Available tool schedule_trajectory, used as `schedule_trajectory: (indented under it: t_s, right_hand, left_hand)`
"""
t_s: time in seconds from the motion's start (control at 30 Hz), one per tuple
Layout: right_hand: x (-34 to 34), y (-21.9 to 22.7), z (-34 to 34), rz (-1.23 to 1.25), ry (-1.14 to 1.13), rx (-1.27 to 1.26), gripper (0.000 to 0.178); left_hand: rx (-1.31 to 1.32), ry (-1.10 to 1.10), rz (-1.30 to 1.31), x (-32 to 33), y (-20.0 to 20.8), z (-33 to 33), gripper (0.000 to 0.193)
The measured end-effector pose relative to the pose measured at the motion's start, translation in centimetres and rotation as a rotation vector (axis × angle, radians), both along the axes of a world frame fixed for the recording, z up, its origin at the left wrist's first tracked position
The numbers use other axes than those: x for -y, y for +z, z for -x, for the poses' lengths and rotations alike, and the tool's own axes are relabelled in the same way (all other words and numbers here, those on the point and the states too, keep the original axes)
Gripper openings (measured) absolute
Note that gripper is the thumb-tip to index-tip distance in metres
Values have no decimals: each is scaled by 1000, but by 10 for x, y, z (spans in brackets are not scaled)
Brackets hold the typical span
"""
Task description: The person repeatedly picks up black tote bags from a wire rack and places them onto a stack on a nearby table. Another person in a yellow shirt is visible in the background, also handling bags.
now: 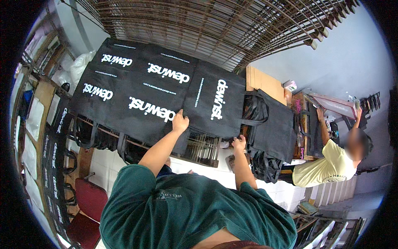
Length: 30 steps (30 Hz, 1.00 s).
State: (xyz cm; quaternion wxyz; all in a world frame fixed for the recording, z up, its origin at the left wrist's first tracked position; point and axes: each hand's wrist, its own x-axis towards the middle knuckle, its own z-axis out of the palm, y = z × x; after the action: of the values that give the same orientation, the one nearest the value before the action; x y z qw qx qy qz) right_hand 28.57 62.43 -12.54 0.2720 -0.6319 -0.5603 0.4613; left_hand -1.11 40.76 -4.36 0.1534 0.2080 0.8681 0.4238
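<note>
Black tote bags with white print lie spread over a rack-like table in front of me. My left hand [180,122] is closed in a pinch at the left edge of the right-hand tote bag [202,114], where it meets another black bag [120,120]. At the lower right corner of that same tote bag, my right hand [239,143] has its fingers closed on the near edge. The bag lies flat, its print turned sideways and its handles [259,113] looping out to the right. My fingertips are partly hidden.
More black bags [273,124] are stacked at the right, beside a cardboard sheet [265,81]. A co-worker in a yellow shirt [325,168] works at a framed screen [340,104]. Wire racks [174,20] stand behind; a red chair [89,199] and printed bags [52,166] are at left.
</note>
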Motion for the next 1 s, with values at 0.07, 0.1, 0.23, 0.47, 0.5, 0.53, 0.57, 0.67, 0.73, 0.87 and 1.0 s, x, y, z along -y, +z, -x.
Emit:
schedule_trajectory:
  t_s: [0.07, 0.1, 0.23, 0.47, 0.5, 0.53, 0.57, 0.67, 0.73, 0.87, 1.0]
  right_hand:
    - [-5, -3, -1, 25, -14, -70, 45]
    - [2, 11, 10, 5, -29, 4, 42]
    - [11, 27, 15, 49, -40, -52, 39]
    - [23, 49, 24, 30, -50, 18, 38]
    - [24, 49, 22, 31, -60, 1, 37]
    - [21, 48, 19, 31, -65, -17, 37]
    - [20, 47, 17, 29, -59, 21, 40]
    - [17, 40, 15, 20, -40, 61, 43]
    - [20, 40, 20, 16, -30, -8, 39]
    - [26, 40, 17, 17, -27, -115, 42]
    - [45, 66, 27, -202, -65, 398, 57]
  left_hand:
    - [-40, -47, 30, 4, 3, -3, 52]
    - [-90, -34, 31, 9, 2, -4, 51]
    - [-217, -16, 17, 17, 4, -6, 48]
    - [-251, -63, 97, 35, 29, 13, 42]
    - [-247, 11, 44, 39, 38, 17, 41]
    - [-255, 65, 44, 44, 43, 26, 42]
    - [-253, 92, 8, 51, 49, 36, 42]
    - [-249, 134, -61, 67, 65, 64, 41]
    - [-290, 147, -96, 72, 91, 71, 42]
    - [-371, 99, -314, 50, 145, 77, 44]
    - [-277, -22, -709, 4, 241, 88, 42]
